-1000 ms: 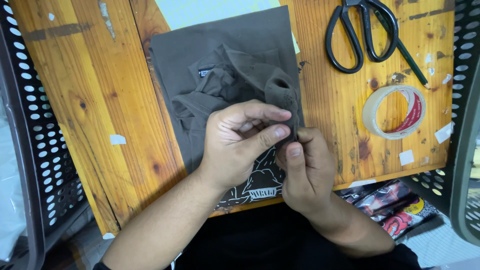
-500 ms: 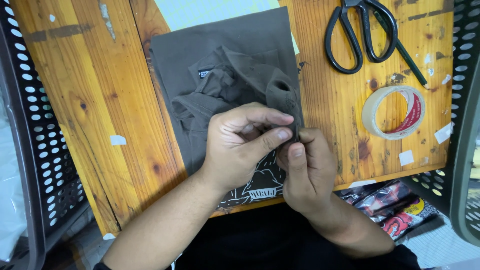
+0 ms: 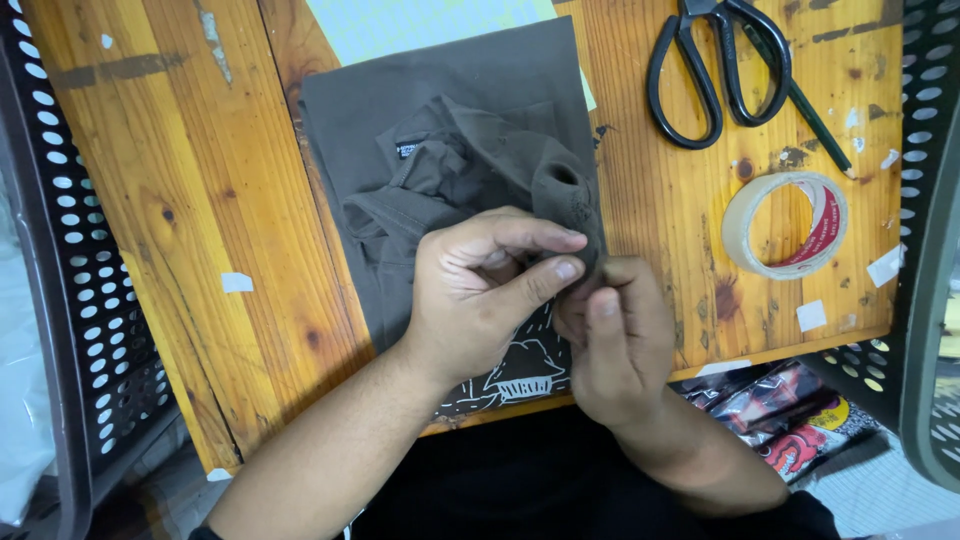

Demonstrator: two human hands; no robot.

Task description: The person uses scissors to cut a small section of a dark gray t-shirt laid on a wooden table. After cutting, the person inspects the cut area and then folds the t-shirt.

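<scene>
A dark olive-grey folded garment (image 3: 450,130), with a small black label and a white print near its lower edge, lies mid-tabletop (image 3: 180,230). The left hand (image 3: 480,290) and right hand (image 3: 615,340) meet at its 5 o'clock corner, fingers (image 3: 560,270) pinching a bunched fold. Black scissors (image 3: 715,70) lie at 1 o'clock, a tape roll (image 3: 785,225) at 3 o'clock, well apart.

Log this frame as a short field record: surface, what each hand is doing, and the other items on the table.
surface: wooden table
garment: grey-brown folded garment, white print near the table's front edge
left hand: left hand pinching the garment's edge
right hand: right hand pinching the same edge, touching the left
tools: black scissors, pencil, tape roll, all right of the garment
sides: perforated dark crates
</scene>
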